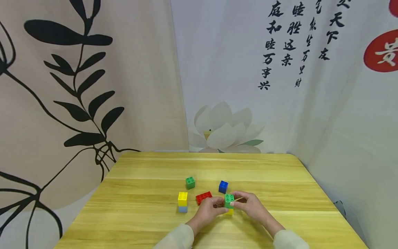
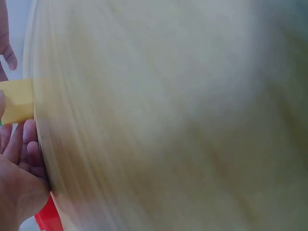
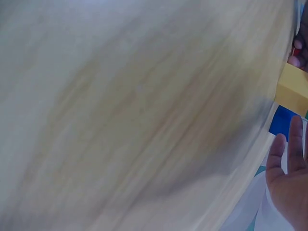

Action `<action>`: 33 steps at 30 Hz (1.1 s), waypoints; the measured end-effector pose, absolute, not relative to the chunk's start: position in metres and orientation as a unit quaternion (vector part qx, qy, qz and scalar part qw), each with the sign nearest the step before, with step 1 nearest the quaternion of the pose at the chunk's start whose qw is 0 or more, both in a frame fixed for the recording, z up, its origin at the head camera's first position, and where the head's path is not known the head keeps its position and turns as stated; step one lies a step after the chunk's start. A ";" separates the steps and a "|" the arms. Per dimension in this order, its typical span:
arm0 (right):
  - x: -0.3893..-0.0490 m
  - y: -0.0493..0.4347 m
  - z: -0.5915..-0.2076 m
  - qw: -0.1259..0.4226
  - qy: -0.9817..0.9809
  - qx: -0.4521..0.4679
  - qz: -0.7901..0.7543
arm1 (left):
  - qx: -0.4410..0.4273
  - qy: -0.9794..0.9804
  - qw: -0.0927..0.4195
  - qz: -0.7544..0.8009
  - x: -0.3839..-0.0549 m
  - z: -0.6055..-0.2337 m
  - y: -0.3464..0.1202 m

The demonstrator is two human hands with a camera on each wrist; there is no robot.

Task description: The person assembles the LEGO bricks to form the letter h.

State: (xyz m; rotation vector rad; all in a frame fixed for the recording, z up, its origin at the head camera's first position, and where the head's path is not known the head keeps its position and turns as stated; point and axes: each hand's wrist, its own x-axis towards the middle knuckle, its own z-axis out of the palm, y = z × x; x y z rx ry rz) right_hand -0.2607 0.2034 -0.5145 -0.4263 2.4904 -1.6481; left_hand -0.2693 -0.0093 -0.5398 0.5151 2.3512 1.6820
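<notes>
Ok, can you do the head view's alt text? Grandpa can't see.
A person's left fingers and right fingers hold a green block above a yellow block at a table. Nearby sit a red block, blue block, another green block and a stack, yellow on light blue.

At one bench [image 1: 130, 224] there were seven blocks: one red block [image 1: 203, 198]; left of it, one yellow block [image 1: 182, 199], one light-blue block [image 1: 182, 209] and, farther back, one green block [image 1: 190, 182]; right of it, one dark-blue block [image 1: 223, 187], a second green block [image 1: 229, 200], a second yellow block [image 1: 229, 212] and two hands, one left hand [image 1: 209, 209], one right hand [image 1: 252, 206].
</notes>
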 end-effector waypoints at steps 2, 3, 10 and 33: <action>-0.262 0.204 -0.513 0.066 0.823 -0.147 -0.545 | 0.172 0.798 0.101 0.569 -0.270 -0.539 -0.009; -0.263 0.204 -0.512 0.067 0.823 -0.148 -0.544 | 0.170 0.799 0.102 0.568 -0.270 -0.539 -0.009; -0.260 0.201 -0.511 0.065 0.823 -0.144 -0.545 | 0.167 0.799 0.103 0.568 -0.268 -0.539 -0.009; -0.258 0.193 -0.519 0.019 0.833 -0.094 -0.545 | 0.143 0.816 0.100 0.550 -0.269 -0.537 -0.006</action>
